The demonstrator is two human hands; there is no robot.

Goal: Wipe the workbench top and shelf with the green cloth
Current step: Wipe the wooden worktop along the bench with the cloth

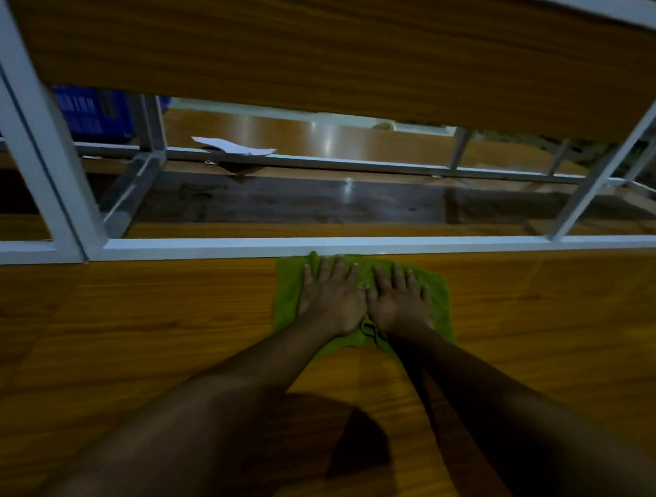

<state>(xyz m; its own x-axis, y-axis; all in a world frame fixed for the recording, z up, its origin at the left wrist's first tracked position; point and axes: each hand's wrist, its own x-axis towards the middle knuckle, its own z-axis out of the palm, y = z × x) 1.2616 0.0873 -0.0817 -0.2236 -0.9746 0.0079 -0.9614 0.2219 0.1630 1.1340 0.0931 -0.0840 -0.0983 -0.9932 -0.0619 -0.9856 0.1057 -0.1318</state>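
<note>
Green cloth (361,299), spread flat and slightly rumpled, is pressed onto wooden workbench top (124,332) by left hand (331,298) and right hand (397,301), fingers straight.

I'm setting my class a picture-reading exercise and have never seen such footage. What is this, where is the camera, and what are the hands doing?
No machine here: a person wears one camera on the head, looking down at their own arms. The left hand and right hand lie flat, side by side, pressing a green cloth onto the wooden bench, beside a white rail. Nothing is gripped. A shelf sits above; behind lie a white paper and a blue crate.
</note>
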